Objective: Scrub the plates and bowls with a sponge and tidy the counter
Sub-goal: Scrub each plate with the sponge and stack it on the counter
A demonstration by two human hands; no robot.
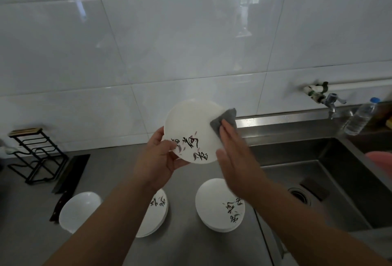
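The white plate (191,125) held up in the air had black brush writing near its lower edge, but I could not read the signs. The same black writing sat on the right pile (220,204) and the middle pile (158,204) on the counter (184,244), too blurry to read. The water bottle (359,118) showed no words I could read.

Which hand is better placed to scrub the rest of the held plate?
Right. The right hand presses the grey sponge flat against the plate, while the left hand grips the plate's lower edge, so it is busy.
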